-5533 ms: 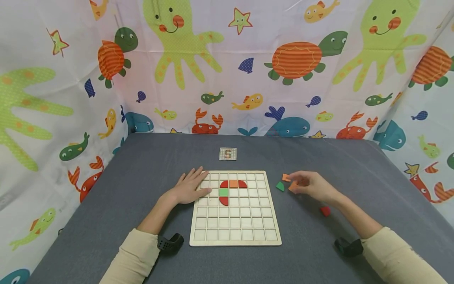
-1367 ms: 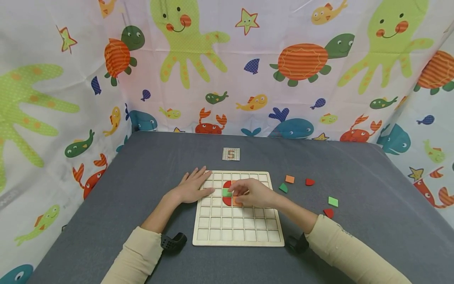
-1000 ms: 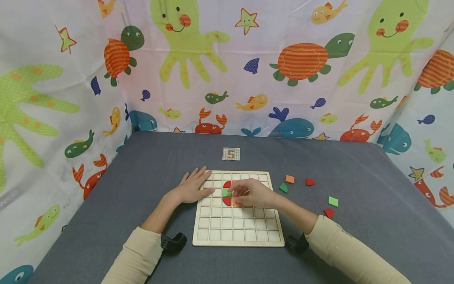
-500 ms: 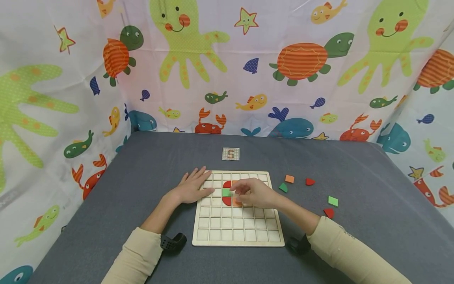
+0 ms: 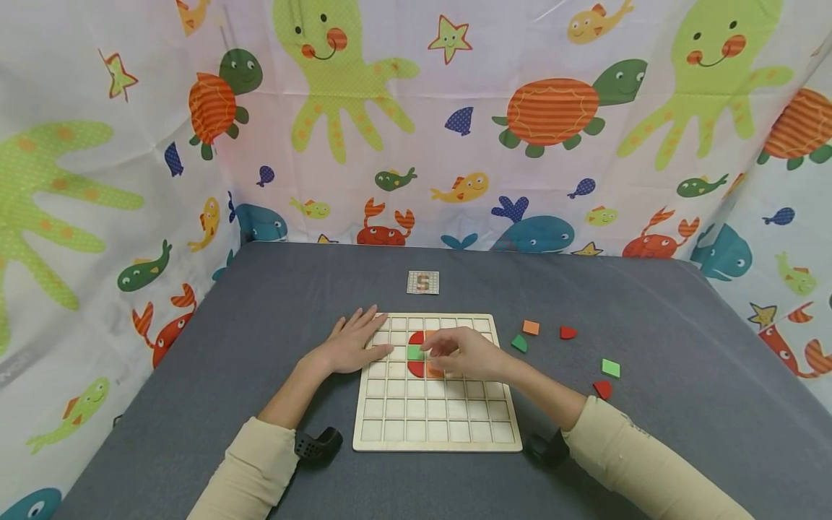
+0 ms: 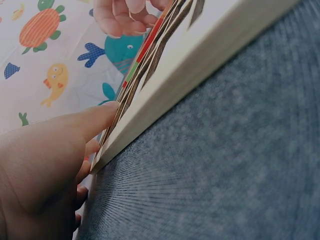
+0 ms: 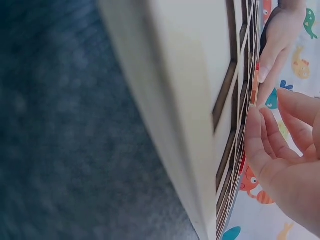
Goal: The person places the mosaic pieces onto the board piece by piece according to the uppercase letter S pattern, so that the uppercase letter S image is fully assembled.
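My left hand (image 5: 353, 345) rests with fingers spread on the upper left edge of a pale wooden grid board (image 5: 435, 431). Over the upper middle squares is my right hand (image 5: 469, 354), its fingers loosely bent. In the right wrist view a gap shows between its fingertips, and one digit touches the board's row of tiles. Near those fingertips an orange square tile (image 5: 435, 371) sits beside a rounded red tile (image 5: 414, 369). Above that red tile lies a green square tile (image 5: 415, 352), then another rounded red tile (image 5: 416, 337). The right hand hides most of the top row's tiles.
Right of the board lie an orange square (image 5: 531, 328), a dark green rounded tile (image 5: 519, 344), two red rounded tiles (image 5: 568, 333), and a light green square (image 5: 610, 368). Behind the board is a small printed grid card (image 5: 423, 282). A patterned curtain surrounds the grey table.
Since the oldest frame, my right hand has moved left from the loose tiles onto the board, where an orange square now lies. Lately its fingers have loosened slightly; my left hand has stayed on the board.
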`<state>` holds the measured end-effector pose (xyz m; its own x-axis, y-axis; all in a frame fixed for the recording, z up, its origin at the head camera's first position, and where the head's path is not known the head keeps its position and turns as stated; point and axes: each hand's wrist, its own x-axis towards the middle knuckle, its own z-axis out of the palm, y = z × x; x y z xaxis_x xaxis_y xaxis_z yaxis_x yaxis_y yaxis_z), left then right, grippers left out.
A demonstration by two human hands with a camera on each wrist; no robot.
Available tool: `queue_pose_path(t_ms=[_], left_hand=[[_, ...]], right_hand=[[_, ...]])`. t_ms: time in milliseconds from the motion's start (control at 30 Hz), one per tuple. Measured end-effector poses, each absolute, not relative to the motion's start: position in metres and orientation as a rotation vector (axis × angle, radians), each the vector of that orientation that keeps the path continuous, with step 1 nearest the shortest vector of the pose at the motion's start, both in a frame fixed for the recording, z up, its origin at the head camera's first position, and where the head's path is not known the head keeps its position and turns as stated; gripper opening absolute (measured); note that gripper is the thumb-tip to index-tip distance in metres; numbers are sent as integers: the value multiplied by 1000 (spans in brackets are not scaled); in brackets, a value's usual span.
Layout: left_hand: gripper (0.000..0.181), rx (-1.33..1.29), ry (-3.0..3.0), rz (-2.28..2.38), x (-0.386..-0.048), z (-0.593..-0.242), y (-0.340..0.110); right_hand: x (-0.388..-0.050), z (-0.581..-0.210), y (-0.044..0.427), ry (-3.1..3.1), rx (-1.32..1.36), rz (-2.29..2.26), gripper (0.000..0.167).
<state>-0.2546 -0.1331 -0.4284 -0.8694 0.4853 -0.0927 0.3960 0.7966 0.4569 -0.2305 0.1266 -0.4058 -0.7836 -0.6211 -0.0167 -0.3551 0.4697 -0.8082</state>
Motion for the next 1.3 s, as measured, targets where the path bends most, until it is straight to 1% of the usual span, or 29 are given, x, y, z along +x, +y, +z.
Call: queue_pose_path(t_ms=[267, 467, 700, 833, 1033, 1300], left_hand=[[71, 704, 2771, 642, -254, -429, -134], [72, 706, 2768, 641, -255, -429, -134], [71, 727, 2762, 665, -255, -429, -136], [71, 731, 2758, 676, -254, -429, -136], [70, 733, 2758, 675, -255, -428, -137], [70, 736, 2757, 682, -254, -426, -136]], right_hand=[[-235, -406, 136, 2250, -621, -1396, 27], [-238, -399, 147, 2122, -476, -1499, 35], [-243, -390, 163, 2058, -281, -1616, 37], [-244, -385, 174, 2070, -245, -1639, 43], [-246, -377, 191, 2104, -213, -1662, 44], [-249, -380, 212, 2148, -193, -1666, 48]])
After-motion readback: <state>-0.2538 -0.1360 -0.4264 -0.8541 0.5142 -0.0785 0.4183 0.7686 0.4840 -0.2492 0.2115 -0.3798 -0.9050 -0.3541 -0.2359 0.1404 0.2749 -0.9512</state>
